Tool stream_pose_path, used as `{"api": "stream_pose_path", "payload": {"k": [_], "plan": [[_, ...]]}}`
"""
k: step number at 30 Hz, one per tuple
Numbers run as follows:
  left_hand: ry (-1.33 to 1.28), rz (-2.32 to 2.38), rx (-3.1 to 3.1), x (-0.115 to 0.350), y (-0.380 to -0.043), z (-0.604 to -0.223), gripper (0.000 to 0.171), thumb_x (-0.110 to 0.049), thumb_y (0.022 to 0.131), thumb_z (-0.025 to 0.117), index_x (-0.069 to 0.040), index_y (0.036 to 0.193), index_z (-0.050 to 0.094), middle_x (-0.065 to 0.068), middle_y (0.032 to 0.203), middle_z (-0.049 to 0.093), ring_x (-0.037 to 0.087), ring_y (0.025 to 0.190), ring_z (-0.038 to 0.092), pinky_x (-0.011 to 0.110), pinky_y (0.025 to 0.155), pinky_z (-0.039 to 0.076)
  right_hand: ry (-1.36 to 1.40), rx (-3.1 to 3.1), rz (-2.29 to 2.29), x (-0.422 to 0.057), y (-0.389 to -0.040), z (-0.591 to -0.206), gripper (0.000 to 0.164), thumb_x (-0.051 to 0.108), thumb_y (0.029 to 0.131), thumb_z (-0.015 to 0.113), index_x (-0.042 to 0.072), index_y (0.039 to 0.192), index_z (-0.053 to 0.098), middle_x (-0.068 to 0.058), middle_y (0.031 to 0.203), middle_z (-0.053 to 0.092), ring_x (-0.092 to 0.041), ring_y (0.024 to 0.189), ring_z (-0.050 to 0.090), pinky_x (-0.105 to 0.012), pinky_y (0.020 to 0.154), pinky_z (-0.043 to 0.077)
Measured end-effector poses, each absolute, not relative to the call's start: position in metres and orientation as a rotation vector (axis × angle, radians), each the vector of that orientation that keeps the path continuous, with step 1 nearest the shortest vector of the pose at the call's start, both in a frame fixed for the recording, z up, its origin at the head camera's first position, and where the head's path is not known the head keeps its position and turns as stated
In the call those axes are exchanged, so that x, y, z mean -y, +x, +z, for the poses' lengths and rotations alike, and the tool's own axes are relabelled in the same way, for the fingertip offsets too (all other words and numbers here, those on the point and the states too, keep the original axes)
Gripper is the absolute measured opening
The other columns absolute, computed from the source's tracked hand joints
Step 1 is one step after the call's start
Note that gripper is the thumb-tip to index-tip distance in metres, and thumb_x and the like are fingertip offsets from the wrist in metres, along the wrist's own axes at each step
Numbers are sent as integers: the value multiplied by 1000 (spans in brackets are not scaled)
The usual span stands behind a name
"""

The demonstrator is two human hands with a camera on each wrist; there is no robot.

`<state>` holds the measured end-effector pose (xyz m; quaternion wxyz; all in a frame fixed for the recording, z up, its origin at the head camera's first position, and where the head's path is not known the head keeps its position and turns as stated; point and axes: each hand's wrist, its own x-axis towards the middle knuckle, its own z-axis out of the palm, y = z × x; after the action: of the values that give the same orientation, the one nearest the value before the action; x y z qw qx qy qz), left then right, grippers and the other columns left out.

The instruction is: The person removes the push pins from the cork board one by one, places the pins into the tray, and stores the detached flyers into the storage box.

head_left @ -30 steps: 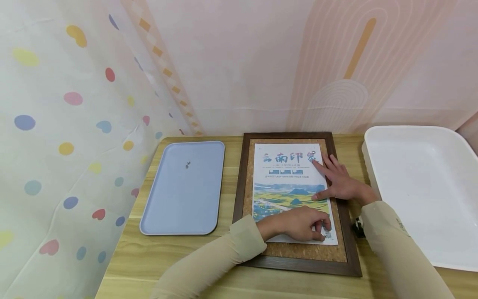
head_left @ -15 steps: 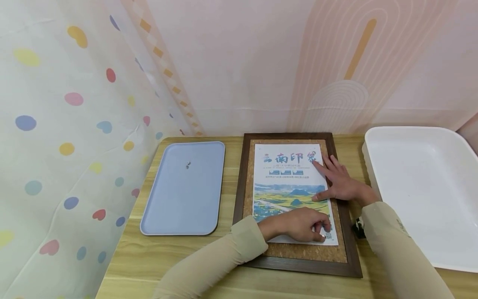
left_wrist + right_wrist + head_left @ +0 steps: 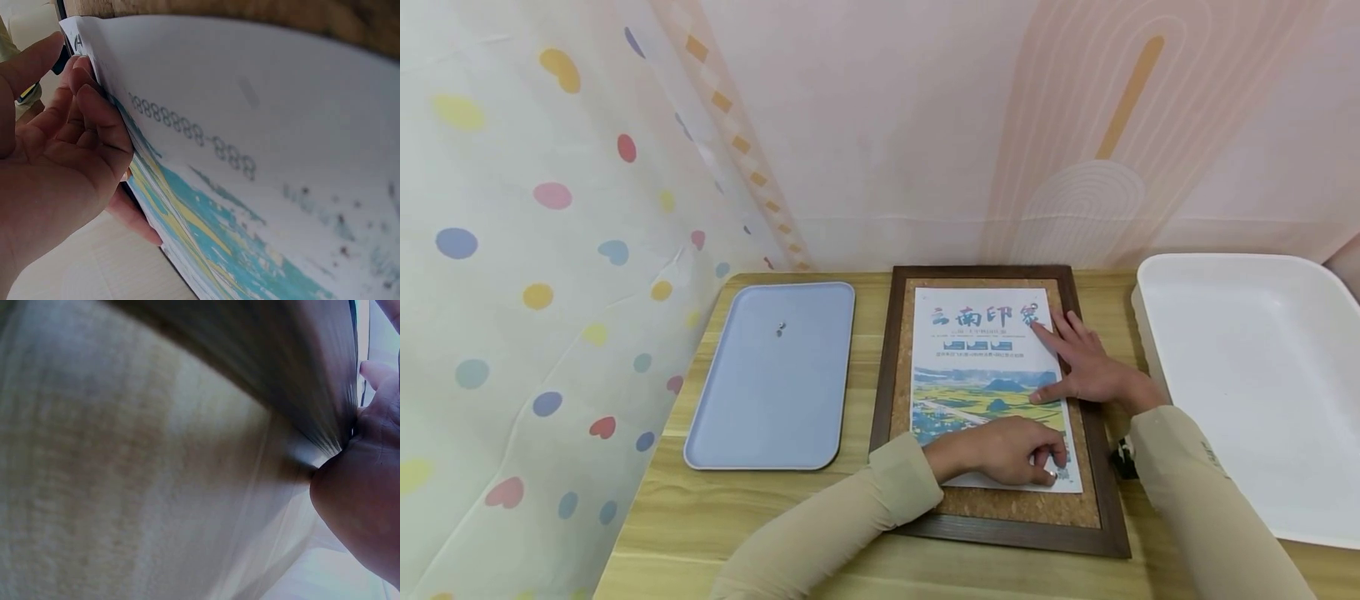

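Observation:
A printed paper poster (image 3: 977, 392) lies on a framed cork board (image 3: 1015, 505). My left hand (image 3: 1011, 450) reaches across its lower part, fingers curled, and pinches a small silver push pin (image 3: 1054, 475) at the lower right corner. In the left wrist view, the left hand's fingertips (image 3: 78, 65) are right at the paper's corner. My right hand (image 3: 1090, 367) rests with spread fingers on the poster's right edge and the board's dark wooden frame (image 3: 1093, 433). Another silver push pin (image 3: 1033, 306) sits at the poster's upper right corner.
A shallow blue tray (image 3: 767, 408) on the wooden table (image 3: 662, 525) bears a small silver push pin (image 3: 781, 326). To the right stands a large white tub (image 3: 1247, 400). Patterned cloth (image 3: 880, 125) hangs behind and at the left.
Both hands keep their places on the poster, with only a very slight shift of the left fingers at the corner. The head view has drifted a little.

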<state>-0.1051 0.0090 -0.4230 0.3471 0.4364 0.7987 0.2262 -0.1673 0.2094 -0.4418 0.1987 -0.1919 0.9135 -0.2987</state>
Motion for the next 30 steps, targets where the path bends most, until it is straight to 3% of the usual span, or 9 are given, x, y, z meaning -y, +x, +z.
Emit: {"api": "stream_pose_path", "payload": {"k": [30], "plan": [[1113, 489, -2147, -16, -103, -424, 10, -21, 97, 66, -19, 105, 70, -11, 81, 56, 1, 67, 49, 14, 61, 39, -557, -2550, -866, -209, -166, -440, 115, 48, 75, 82, 7, 159, 14, -24, 162, -14, -45, 147, -21, -70, 110, -9]]}}
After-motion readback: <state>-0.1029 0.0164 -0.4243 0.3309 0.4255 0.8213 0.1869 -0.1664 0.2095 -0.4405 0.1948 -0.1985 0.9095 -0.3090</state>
